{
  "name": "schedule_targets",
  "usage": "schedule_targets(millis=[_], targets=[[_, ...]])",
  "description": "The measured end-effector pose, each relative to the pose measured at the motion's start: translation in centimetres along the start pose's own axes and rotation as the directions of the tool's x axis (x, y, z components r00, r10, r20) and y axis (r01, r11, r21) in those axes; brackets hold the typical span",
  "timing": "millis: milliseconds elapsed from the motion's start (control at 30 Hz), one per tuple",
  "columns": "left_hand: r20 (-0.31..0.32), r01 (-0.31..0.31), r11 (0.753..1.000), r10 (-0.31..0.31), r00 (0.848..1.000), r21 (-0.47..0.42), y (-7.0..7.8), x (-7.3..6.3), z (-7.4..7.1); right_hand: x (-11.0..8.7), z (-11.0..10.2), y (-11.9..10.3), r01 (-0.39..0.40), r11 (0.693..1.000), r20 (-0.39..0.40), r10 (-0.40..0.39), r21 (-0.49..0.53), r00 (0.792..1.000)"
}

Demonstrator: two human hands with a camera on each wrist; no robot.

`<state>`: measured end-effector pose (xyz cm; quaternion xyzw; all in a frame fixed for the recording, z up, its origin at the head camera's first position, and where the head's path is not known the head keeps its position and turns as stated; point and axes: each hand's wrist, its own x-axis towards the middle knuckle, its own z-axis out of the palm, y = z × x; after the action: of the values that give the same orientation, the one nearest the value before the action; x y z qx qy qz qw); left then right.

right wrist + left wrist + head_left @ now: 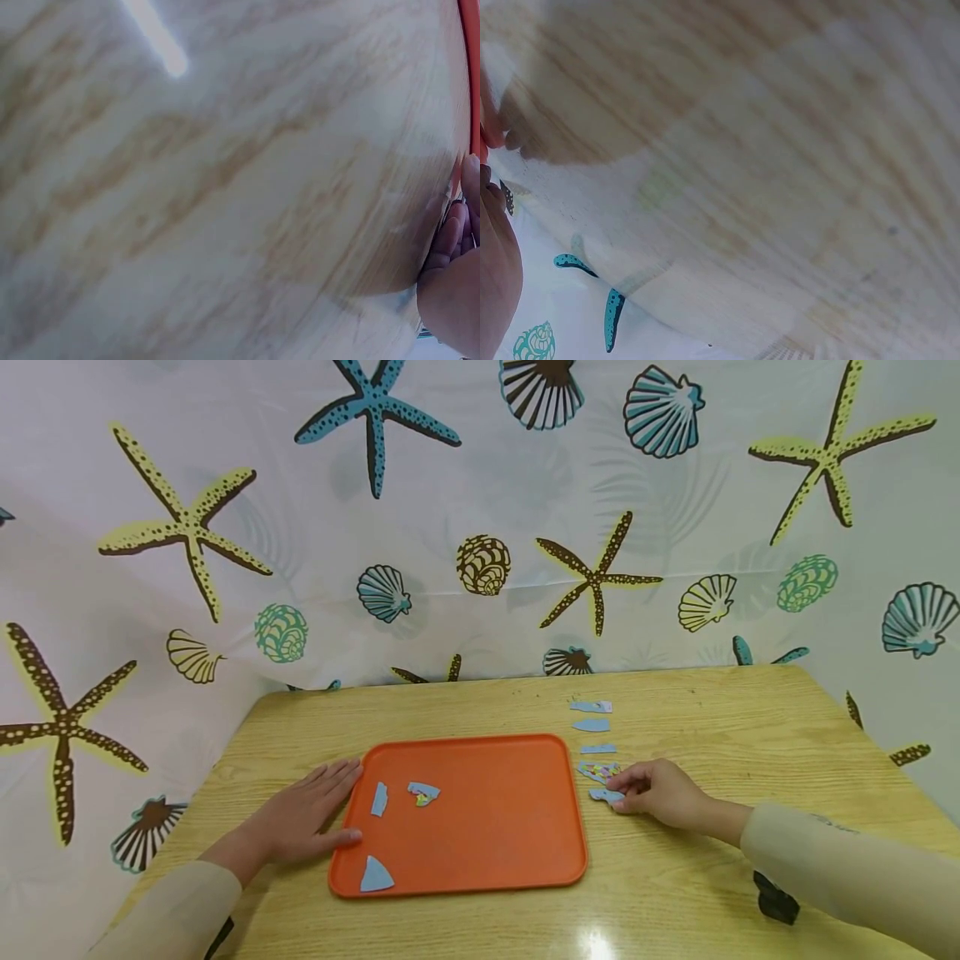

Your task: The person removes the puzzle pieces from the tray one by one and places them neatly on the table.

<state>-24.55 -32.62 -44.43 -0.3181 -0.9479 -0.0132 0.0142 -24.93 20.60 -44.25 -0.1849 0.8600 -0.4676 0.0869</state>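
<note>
In the head view, my right hand point(663, 795) pinches the end of a small flat light blue piece point(600, 794), just right of the orange tray point(480, 887). Right behind it lies a piece with a multicoloured pattern point(596, 770), close to my fingertips. My left hand point(307, 814) rests with straight fingers at the tray's left rim. Inside the tray are a narrow blue piece point(379, 799), a blue piece with a yellow patch point(424, 792) and a larger wedge-shaped blue piece point(377, 875). Both wrist views catch only part of each hand at the edge.
Beyond the patterned piece, a thin blue strip point(597, 748), a pointed blue piece point(592, 725) and a long blue piece point(590, 707) lie in a column on the wooden table point(712, 718). A cloth point(450, 643) with starfish and shells hangs behind the table.
</note>
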Motion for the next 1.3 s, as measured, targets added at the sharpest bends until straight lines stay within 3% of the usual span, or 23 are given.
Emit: schedule_targets(millis=[733,1300], targets=[[0.044,0.018,1.000,-0.018,0.999,0.007,0.11,-0.05,-0.11,0.11,0.58,0.48,0.046,0.997,-0.023,-0.048,-0.061,0.999],[0.048,0.022,1.000,-0.022,0.999,0.009,0.15,0.11,-0.11,0.13,0.30,-0.17,0.000,1.000,-0.032,0.000,-0.017,0.999]])
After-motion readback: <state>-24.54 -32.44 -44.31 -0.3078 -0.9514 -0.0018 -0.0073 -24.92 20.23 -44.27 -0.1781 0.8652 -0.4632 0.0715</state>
